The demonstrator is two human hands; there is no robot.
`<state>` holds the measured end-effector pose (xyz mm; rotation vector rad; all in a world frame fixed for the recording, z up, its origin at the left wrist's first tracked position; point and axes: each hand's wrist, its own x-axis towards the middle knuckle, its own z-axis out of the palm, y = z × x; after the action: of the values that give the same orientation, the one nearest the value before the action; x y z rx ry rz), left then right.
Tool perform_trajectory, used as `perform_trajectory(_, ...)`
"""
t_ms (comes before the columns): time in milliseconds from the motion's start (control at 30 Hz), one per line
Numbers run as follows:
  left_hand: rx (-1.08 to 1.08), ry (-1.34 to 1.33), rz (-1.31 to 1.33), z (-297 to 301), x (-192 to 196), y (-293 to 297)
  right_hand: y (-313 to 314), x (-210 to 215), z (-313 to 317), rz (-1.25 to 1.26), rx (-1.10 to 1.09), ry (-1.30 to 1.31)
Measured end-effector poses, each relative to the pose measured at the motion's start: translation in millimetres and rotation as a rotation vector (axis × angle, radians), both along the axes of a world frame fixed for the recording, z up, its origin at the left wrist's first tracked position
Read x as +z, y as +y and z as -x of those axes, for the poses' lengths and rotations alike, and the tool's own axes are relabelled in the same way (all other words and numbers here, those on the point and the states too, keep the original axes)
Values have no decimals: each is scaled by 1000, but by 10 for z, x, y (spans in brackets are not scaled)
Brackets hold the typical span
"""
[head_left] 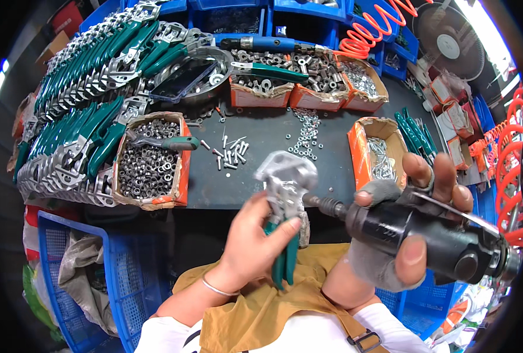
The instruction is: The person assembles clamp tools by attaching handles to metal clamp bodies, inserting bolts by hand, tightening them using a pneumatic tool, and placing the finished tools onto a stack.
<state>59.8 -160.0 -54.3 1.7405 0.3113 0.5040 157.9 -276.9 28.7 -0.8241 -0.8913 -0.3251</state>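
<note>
My left hand [245, 242], with a bangle at the wrist, is closed round a green-handled plier-like tool [287, 178]. Its silver metal head points away from me, slightly blurred, and the handles hang below my fingers. In a grey fingerless glove, my right hand [379, 262] grips a black air screwdriver [408, 226] lying almost level. The driver's bit end points left and meets, or comes very close to, the side of the metal head; I cannot tell whether it touches. Both are held above the front edge of the dark bench [214, 188].
Left of the hands stands a carton of small nuts [150, 156] with a green-handled tool across it. Loose screws [232, 154] and nuts [307, 132] lie mid-bench. A screw carton [360, 156] is at right. Green-handled tools [91, 59] are stacked left; a blue crate [123, 276] stands below.
</note>
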Motion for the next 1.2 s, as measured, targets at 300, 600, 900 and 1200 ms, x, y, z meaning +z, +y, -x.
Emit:
perform_trajectory(300, 117, -147, 534, 99, -24, 160, 502, -824, -804, 356, -22, 194)
perform_trajectory(600, -110, -336, 1333, -36, -116, 65, 658, -669, -1371, 1122, -544, 339)
perform_trajectory(900, -115, -135, 1282, -72, -116, -3, 326, -403, -259, 1218, -222, -115)
perform_trajectory(1200, -221, -237, 1130, 17, -59, -70, 177, -208, 113, 995, -43, 232)
